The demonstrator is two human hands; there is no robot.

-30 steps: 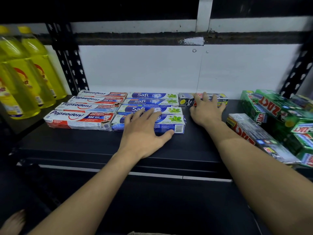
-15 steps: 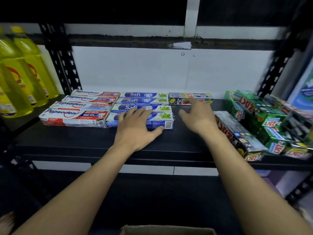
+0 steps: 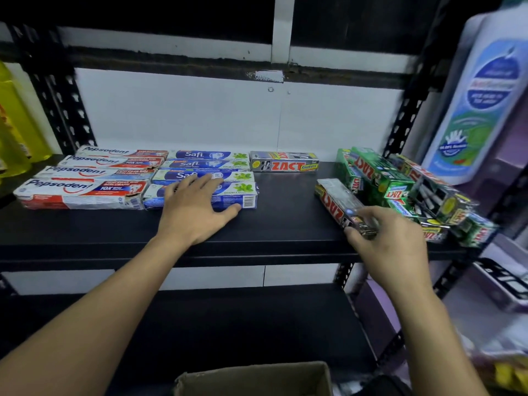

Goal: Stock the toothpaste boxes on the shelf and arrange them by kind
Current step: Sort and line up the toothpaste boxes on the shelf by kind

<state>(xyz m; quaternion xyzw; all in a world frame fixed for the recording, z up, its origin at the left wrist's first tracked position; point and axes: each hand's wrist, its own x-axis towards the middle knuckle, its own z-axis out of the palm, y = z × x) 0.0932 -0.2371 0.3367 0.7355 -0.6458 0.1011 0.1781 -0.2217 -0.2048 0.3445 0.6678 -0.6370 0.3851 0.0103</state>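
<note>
On the black shelf lie several Pepsodent boxes in a row at the left, with several blue Safi boxes beside them. My left hand rests flat on the front Safi box. One silver Zact box lies alone at the back. My right hand pinches the near end of a second silver Zact box that lies lengthwise near the shelf's front. A loose pile of green and silver Zact boxes sits at the right.
Yellow bottles stand on the left neighbouring shelf. A large white bottle with a blue label stands at the far right. An open cardboard box is below, at the frame's bottom edge. Black slotted uprights frame the shelf.
My right hand left the silver Zact box at the back and moved right and toward me, where it now pinches another silver Zact box. My left hand stayed on the Safi box. The view shifted right.
</note>
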